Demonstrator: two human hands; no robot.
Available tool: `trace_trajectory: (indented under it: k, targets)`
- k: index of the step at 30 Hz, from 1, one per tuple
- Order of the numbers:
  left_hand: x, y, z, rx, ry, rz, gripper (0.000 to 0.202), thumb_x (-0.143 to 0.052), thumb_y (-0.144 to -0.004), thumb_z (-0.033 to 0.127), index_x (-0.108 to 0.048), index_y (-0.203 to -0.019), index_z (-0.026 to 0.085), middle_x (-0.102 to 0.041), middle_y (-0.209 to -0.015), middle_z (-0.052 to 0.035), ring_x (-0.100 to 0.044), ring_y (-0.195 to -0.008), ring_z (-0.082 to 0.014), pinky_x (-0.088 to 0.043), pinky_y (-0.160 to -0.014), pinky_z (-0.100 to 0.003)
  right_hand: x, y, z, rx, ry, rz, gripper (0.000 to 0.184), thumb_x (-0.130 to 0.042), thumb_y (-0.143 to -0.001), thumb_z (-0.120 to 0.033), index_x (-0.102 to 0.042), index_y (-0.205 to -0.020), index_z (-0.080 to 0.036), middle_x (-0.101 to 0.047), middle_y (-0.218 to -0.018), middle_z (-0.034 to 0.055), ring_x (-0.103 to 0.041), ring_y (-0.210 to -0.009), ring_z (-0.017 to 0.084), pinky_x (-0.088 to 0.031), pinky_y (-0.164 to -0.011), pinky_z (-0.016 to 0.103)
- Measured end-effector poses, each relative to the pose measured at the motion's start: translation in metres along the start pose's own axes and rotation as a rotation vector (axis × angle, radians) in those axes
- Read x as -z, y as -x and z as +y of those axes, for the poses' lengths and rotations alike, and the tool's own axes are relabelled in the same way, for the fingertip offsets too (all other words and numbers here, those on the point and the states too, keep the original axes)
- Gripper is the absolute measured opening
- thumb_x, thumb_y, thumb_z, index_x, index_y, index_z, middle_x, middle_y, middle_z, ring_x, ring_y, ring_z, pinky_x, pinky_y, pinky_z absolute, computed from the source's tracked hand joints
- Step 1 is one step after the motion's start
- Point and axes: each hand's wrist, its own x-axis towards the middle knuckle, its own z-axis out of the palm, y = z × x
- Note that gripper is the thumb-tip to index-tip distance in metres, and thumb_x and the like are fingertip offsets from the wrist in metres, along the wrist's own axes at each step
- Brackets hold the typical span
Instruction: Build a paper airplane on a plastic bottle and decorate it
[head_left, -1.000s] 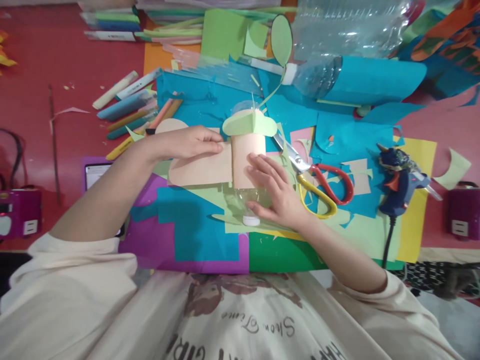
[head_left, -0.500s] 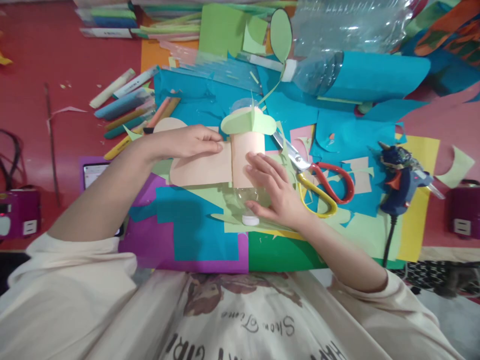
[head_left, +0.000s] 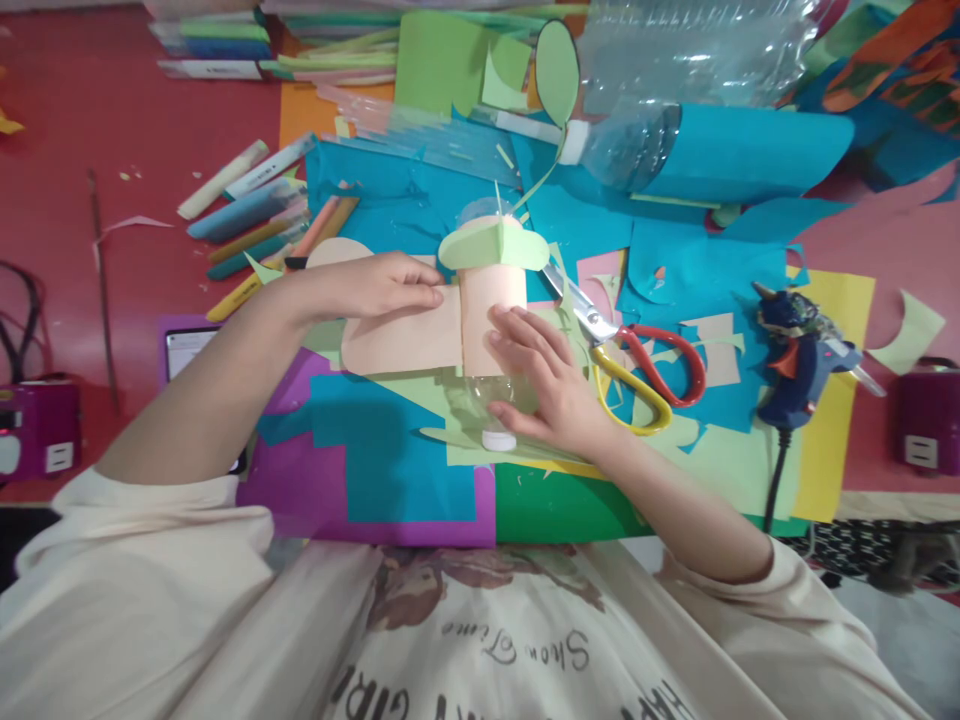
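Observation:
A small clear plastic bottle (head_left: 491, 395) lies with its white cap (head_left: 499, 440) toward me. Peach paper (head_left: 480, 300) wraps its body, and a pale green paper strip with rounded ends (head_left: 469, 248) sits across its far end. From the wrap's left side spreads a flat peach paper wing (head_left: 405, 340). My left hand (head_left: 382, 285) pinches this wing's upper edge close to the bottle. Resting on the bottle's right side, my right hand (head_left: 547, 380) has its fingers stretched over the wrap and its thumb by the neck.
Scissors (head_left: 645, 370) with red and yellow handles lie right of the bottle. A blue glue gun (head_left: 802, 375) is farther right. Markers (head_left: 247, 215) lie at the left. A blue-wrapped bottle (head_left: 750, 150) lies behind, and paper scraps cover the table. A phone (head_left: 187, 350) is partly under my left arm.
Both hands keep their places on the peach paper and the bottle. The whole view has shifted very slightly; nothing else visibly changes.

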Motion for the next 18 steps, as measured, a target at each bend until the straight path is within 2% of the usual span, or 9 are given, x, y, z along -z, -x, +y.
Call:
trace_trajectory:
  k: [5, 7, 9, 10, 12, 14, 15, 17, 18]
  targets:
    - [0.009, 0.009, -0.001, 0.027, 0.153, 0.007, 0.029, -0.06, -0.079, 0.044, -0.067, -0.082, 0.016, -0.067, -0.087, -0.0008, -0.06, -0.108, -0.0307, -0.037, -0.107, -0.051, -0.001, 0.001, 0.002, 0.01, -0.022, 0.014, 0.057, -0.045, -0.095, -0.049, -0.037, -0.145, -0.022, -0.051, -0.147, 0.0138, -0.039, -0.143, 0.03, -0.038, -0.112, 0.057]
    - [0.014, 0.019, -0.003, 0.084, 0.387, 0.087, 0.036, -0.055, -0.082, 0.048, -0.065, -0.086, 0.014, -0.067, -0.083, -0.0029, -0.061, -0.107, -0.032, -0.035, -0.107, -0.057, -0.002, 0.001, 0.003, 0.022, -0.015, 0.039, 0.057, -0.045, -0.095, -0.048, -0.037, -0.145, -0.022, -0.052, -0.147, 0.0145, -0.041, -0.142, 0.03, -0.039, -0.112, 0.057]
    - [0.015, 0.03, -0.005, 0.234, 0.693, 0.197, 0.043, -0.047, -0.084, 0.055, -0.063, -0.083, 0.015, -0.065, -0.07, -0.0051, -0.064, -0.102, -0.0364, -0.037, -0.103, -0.064, -0.003, 0.001, 0.004, 0.031, -0.005, 0.068, 0.057, -0.044, -0.095, -0.048, -0.037, -0.145, -0.022, -0.052, -0.145, 0.0154, -0.042, -0.142, 0.029, -0.04, -0.112, 0.056]
    - [0.013, 0.036, -0.006, 0.269, 0.821, 0.226, 0.046, -0.046, -0.084, 0.058, -0.063, -0.085, 0.015, -0.067, -0.073, -0.0062, -0.064, -0.102, -0.0385, -0.038, -0.102, -0.066, -0.003, 0.001, 0.005, 0.028, 0.002, 0.075, 0.056, -0.044, -0.096, -0.048, -0.037, -0.145, -0.022, -0.052, -0.145, 0.0156, -0.042, -0.142, 0.028, -0.04, -0.112, 0.056]
    - [0.001, 0.044, -0.01, 0.267, 0.97, 0.345, 0.048, -0.047, -0.083, 0.062, -0.064, -0.087, 0.017, -0.071, -0.085, -0.0069, -0.063, -0.108, -0.0388, -0.042, -0.103, -0.06, -0.003, 0.001, 0.005, -0.001, 0.014, 0.074, 0.057, -0.043, -0.096, -0.049, -0.038, -0.145, -0.022, -0.051, -0.146, 0.0151, -0.039, -0.143, 0.028, -0.039, -0.113, 0.057]
    - [-0.021, 0.048, -0.013, 0.195, 1.059, 0.446, 0.042, -0.056, -0.076, 0.058, -0.063, -0.092, 0.02, -0.072, -0.103, -0.0066, -0.058, -0.121, -0.0381, -0.047, -0.104, -0.053, -0.003, 0.0, 0.005, -0.029, 0.022, 0.063, 0.057, -0.043, -0.096, -0.051, -0.038, -0.146, -0.023, -0.05, -0.147, 0.0137, -0.036, -0.146, 0.028, -0.037, -0.114, 0.057]
    - [-0.034, 0.047, -0.015, 0.123, 1.071, 0.523, 0.048, -0.054, -0.075, 0.063, -0.062, -0.098, 0.022, -0.071, -0.114, -0.006, -0.055, -0.125, -0.0369, -0.048, -0.104, -0.05, -0.003, 0.0, 0.005, -0.032, 0.023, 0.062, 0.058, -0.043, -0.096, -0.05, -0.038, -0.146, -0.023, -0.05, -0.147, 0.0132, -0.034, -0.146, 0.028, -0.037, -0.115, 0.057]
    - [-0.06, 0.044, -0.017, 0.013, 0.926, 0.63, 0.065, -0.038, -0.08, 0.074, -0.057, -0.116, 0.023, -0.06, -0.136, -0.0059, -0.05, -0.134, -0.0332, -0.045, -0.109, -0.049, -0.003, -0.001, 0.005, -0.016, 0.025, 0.071, 0.058, -0.044, -0.095, -0.049, -0.038, -0.146, -0.023, -0.052, -0.147, 0.0125, -0.033, -0.147, 0.028, -0.036, -0.115, 0.056]
    - [-0.071, 0.041, -0.018, -0.002, 0.864, 0.642, 0.067, -0.039, -0.08, 0.076, -0.055, -0.121, 0.025, -0.055, -0.142, -0.0045, -0.044, -0.139, -0.0315, -0.04, -0.114, -0.049, -0.003, -0.001, 0.005, -0.003, 0.027, 0.075, 0.058, -0.045, -0.095, -0.049, -0.038, -0.147, -0.023, -0.052, -0.146, 0.0122, -0.033, -0.147, 0.029, -0.036, -0.116, 0.056]
